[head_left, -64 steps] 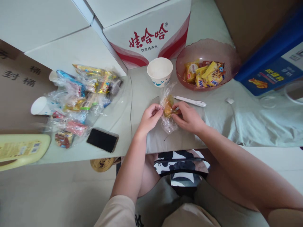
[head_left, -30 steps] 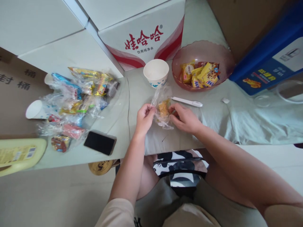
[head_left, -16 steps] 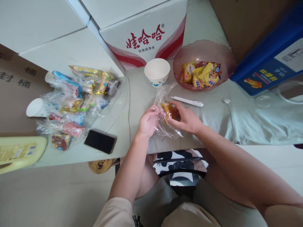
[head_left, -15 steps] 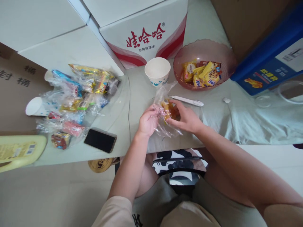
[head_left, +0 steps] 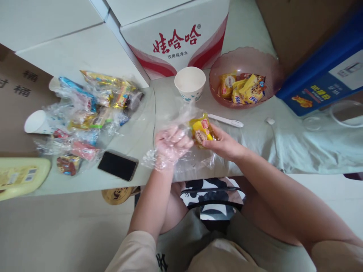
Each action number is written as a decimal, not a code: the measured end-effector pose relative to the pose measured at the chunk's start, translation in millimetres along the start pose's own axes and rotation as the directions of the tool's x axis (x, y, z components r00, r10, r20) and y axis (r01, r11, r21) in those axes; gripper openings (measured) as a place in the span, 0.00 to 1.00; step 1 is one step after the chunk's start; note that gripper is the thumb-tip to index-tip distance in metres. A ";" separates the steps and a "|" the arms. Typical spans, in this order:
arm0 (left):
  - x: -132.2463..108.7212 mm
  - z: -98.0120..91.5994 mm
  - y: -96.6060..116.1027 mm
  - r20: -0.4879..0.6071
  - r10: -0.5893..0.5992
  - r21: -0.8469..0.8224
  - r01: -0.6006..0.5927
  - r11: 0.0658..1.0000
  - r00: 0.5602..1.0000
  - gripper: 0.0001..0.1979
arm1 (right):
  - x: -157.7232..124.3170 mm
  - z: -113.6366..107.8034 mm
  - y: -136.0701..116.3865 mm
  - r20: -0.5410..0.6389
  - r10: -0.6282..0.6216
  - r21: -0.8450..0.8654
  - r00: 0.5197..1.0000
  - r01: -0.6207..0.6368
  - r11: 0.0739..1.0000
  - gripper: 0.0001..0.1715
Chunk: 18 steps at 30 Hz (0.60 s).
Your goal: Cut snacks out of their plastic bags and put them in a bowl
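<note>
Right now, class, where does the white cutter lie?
In the head view, right of centre, the white cutter lies on the cloth between the right hand and the pink bowl.

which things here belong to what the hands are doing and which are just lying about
In use:
yellow packet, held by the right hand
clear plastic, around the left hand

Seemingly just lying about, untouched:
phone
slim white tool
upright paper cup
pink bowl with packets
pale yellow jug
</note>
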<state>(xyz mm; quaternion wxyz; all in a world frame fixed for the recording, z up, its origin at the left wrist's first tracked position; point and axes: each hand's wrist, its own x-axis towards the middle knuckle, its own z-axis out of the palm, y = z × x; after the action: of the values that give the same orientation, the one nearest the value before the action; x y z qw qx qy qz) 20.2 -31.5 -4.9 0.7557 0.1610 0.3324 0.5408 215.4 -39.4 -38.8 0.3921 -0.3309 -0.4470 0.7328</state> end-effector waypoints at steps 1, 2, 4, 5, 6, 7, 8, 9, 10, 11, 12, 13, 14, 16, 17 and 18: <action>2.4 -6.2 4.9 -0.047 0.095 -0.019 -0.096 0.995 0.994 0.24 | -0.5 0.3 -1.3 0.013 0.012 0.054 1.000 -0.012 0.998 0.32; 5.2 -12.4 10.1 -0.094 0.204 -0.035 -0.208 0.977 0.974 0.24 | -1.2 0.5 -2.6 0.019 0.018 0.092 1.000 -0.020 0.996 0.28; 10.5 -22.2 19.6 -0.165 0.368 -0.040 -0.379 0.925 0.915 0.23 | -3.2 0.6 -5.0 0.015 0.011 0.132 1.000 -0.013 0.991 0.22; 12.4 -25.2 23.2 -0.189 0.411 -0.030 -0.423 0.905 0.892 0.23 | -4.4 0.7 -6.3 0.010 -0.004 0.134 1.000 0.002 0.991 0.20; 13.7 -26.7 25.7 -0.206 0.427 -0.015 -0.440 0.898 0.880 0.23 | -5.7 0.8 -7.9 0.002 -0.027 0.124 1.000 0.026 0.992 0.19; 14.3 -26.9 27.1 -0.217 0.429 -0.001 -0.440 0.898 0.877 0.23 | -7.0 0.9 -9.8 -0.012 -0.051 0.107 0.999 0.052 0.993 0.18; 14.4 -26.1 27.3 -0.222 0.418 0.007 -0.427 0.904 0.881 0.23 | -8.5 0.9 -12.2 -0.038 -0.070 0.086 0.997 0.073 0.994 0.19; 14.1 -24.6 26.6 -0.221 0.407 0.010 -0.415 0.910 0.886 0.23 | -9.9 0.6 -15.1 -0.072 -0.075 0.066 0.995 0.079 0.995 0.20; 13.8 -22.8 25.2 -0.214 0.398 0.009 -0.405 0.914 0.892 0.23 | -11.3 0.0 -18.4 -0.106 -0.059 0.052 0.993 0.065 0.997 0.23; 13.6 -21.0 23.6 -0.205 0.395 0.005 -0.403 0.915 0.895 0.23 | -12.7 -0.9 -21.8 -0.132 -0.027 0.049 0.991 0.034 0.998 0.26; 13.4 -19.4 22.0 -0.198 0.400 0.001 -0.408 0.913 0.895 0.23 | -13.8 -2.0 -25.1 -0.144 0.015 0.058 0.989 -0.007 0.998 0.28; 13.4 -18.0 20.9 -0.190 0.407 -0.003 -0.415 0.910 0.894 0.23 | -14.6 -3.1 -28.0 -0.140 0.061 0.078 0.988 -0.050 0.996 0.28; 13.5 -17.1 20.6 -0.185 0.418 -0.007 -0.426 0.905 0.890 0.23 | -15.2 -3.9 -30.1 -0.121 0.100 0.106 0.988 -0.088 0.990 0.28; 13.2 -16.1 22.9 -0.199 0.454 -0.014 -0.466 0.885 0.868 0.23 | -14.9 -4.4 -31.5 -0.081 0.150 0.168 0.985 -0.135 0.977 0.26; 12.7 -16.1 25.6 -0.218 0.480 -0.012 -0.494 0.869 0.850 0.23 | -14.1 -4.0 -30.6 -0.070 0.166 0.190 0.984 -0.150 0.970 0.25; 11.8 -16.4 29.3 -0.245 0.513 -0.005 -0.530 0.848 0.823 0.23 | -13.0 -3.2 -28.8 -0.065 0.180 0.200 0.981 -0.164 0.966 0.24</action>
<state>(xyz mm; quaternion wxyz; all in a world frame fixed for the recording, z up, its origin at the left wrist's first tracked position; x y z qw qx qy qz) -9.3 -11.9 -3.0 0.5400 0.1532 0.3425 0.7534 232.2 -41.0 -11.9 0.3756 -0.3589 -0.3264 0.7897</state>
